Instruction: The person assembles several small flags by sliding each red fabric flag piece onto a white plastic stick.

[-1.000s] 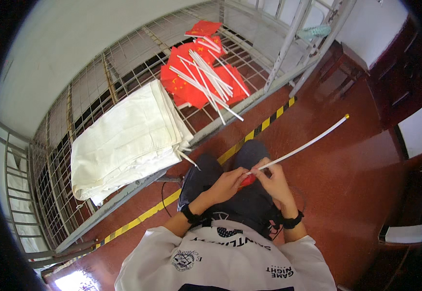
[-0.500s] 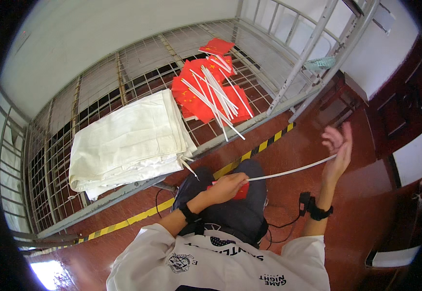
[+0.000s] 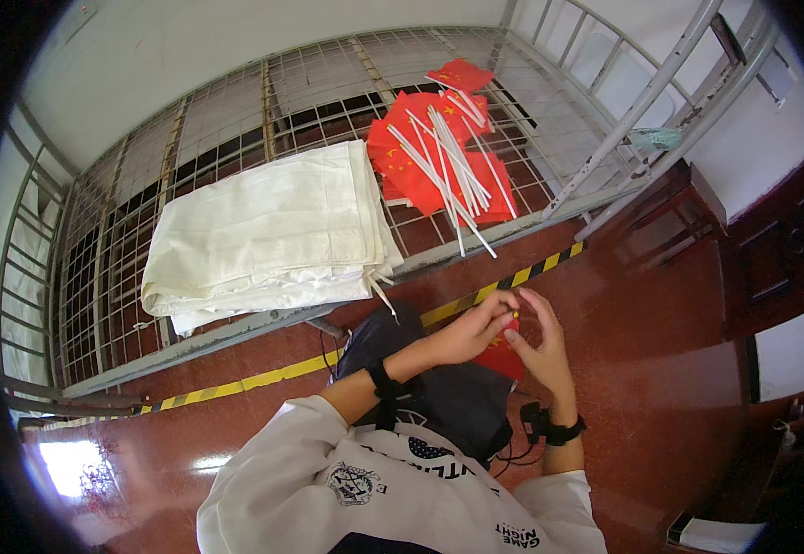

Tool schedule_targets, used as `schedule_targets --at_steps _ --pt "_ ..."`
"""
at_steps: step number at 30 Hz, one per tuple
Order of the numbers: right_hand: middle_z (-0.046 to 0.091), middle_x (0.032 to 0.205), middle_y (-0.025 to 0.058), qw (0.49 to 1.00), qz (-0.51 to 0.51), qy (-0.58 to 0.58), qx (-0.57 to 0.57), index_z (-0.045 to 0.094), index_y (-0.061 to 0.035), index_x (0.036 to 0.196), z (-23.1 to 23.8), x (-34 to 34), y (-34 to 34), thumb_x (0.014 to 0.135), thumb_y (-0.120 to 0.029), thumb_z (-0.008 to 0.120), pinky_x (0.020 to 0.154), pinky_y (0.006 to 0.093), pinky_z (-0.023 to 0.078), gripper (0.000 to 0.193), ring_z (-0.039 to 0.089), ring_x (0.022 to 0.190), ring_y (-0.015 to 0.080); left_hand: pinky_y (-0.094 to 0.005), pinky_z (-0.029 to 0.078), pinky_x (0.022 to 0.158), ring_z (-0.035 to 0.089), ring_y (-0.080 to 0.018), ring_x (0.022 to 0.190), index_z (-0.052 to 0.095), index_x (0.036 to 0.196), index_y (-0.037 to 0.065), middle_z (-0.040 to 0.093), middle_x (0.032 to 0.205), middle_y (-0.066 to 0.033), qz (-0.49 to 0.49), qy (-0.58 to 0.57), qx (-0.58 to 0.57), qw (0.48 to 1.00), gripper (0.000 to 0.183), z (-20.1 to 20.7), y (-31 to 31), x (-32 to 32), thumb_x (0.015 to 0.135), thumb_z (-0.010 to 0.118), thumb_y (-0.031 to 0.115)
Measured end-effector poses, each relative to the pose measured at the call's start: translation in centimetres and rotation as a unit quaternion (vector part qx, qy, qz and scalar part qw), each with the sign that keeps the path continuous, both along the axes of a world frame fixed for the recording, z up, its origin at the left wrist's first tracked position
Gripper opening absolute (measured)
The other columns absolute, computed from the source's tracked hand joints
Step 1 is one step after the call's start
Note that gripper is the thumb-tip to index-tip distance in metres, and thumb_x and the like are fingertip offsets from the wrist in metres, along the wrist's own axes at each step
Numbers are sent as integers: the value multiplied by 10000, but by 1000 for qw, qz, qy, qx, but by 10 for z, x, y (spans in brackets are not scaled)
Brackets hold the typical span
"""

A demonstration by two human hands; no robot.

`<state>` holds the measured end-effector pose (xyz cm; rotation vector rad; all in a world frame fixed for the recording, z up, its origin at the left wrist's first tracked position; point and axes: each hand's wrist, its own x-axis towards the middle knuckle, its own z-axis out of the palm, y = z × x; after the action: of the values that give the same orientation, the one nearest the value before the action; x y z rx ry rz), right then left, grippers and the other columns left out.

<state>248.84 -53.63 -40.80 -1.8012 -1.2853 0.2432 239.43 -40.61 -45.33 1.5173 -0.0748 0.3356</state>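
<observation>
One red flag point(image 3: 502, 362) over the lap point(image 3: 457, 399), off the front edge of the bed point(image 3: 208, 343), pinched in the fingers of the left hand point(image 3: 469, 334), beside a yellow tip point(image 3: 516, 315); right hand point(image 3: 549, 358) curved close at the flag's right side, grip impossible to tell. On the bed, near the front edge, more red flags point(image 3: 398, 164) under white sticks point(image 3: 458, 159), some jutting past that edge; to their left, folded white cloth point(image 3: 264, 226).
</observation>
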Motion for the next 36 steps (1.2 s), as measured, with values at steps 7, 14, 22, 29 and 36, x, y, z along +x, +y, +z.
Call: schedule_targets --at_steps 7,14,22,29,36 --pt "581 666 111 987 -19 114 -111 587 34 830 -3 14 -10 792 -79 594 572 252 423 120 538 600 117 -231 399 753 493 -99 884 384 1106 33 501 904 -72 92 -8 17 996 243 19 24 -9 883 481 46" --pt "558 638 94 985 88 141 -41 584 25 827 33 24 57 844 -129 539 533 270 413 161 516 556 120 -285 405 535 488 -145 570 596 820 -5 552 645 -100 310 122 127 934 185 55 104 -59 797 620 177" --pt "591 647 182 974 -16 -195 -115 608 6 777 -16 51 176 766 -286 624 545 392 464 292 595 618 323 -231 386 492 482 -71 538 623 853 -17 582 685 -14 465 246 183 830 154 44 311 -146 812 595 129" --pt "605 680 200 942 -67 -267 -192 593 2 738 -37 51 207 721 -281 664 584 435 488 293 611 672 350 -463 400 869 441 -454 1068 378 1223 1 439 1136 -343 553 374 383 638 659 26 321 -159 745 624 382" --pt "599 667 198 942 -83 -270 -182 601 -6 679 -46 62 215 684 -195 632 584 445 483 191 605 656 351 -362 474 690 605 -264 765 590 930 -23 615 847 -187 193 295 388 851 361 66 210 -67 838 545 323"
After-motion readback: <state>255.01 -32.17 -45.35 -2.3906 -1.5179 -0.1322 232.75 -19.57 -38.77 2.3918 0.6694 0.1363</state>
